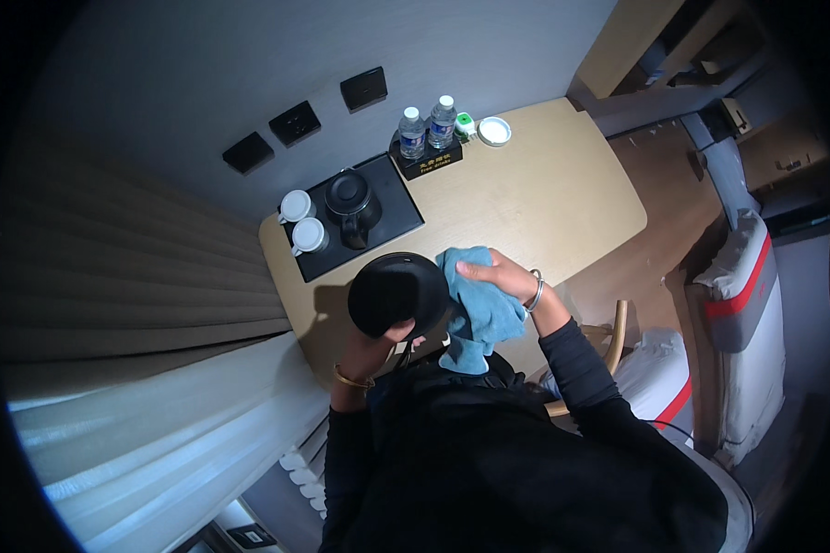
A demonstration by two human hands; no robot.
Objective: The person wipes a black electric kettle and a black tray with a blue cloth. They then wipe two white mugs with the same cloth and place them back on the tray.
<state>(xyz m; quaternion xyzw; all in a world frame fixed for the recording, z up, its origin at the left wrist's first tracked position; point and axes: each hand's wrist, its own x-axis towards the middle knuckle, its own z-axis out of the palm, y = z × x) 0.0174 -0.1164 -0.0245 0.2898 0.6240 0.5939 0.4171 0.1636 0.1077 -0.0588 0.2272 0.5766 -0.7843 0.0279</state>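
Note:
My left hand (380, 342) grips a round black object (395, 294) by its lower edge, thumb on its face; its exact kind cannot be told. Beside it on the right, my right hand (501, 273) holds a crumpled blue cloth (484, 307), which hangs down towards my body. Both hands are over the near part of a light wooden table (526, 200). Just beyond them lies a black tray (398, 207) with a black kettle (353, 200) and two white cups (309, 236), which stand at its left end.
Two water bottles (411, 135) stand in a black holder (434, 164) by the wall, near a small green-and-white item (464, 124) and a white ashtray (494, 131). Curtains (166, 276) hang at the left. A wooden-armed chair (620, 335) and two beds (750, 345) are at the right.

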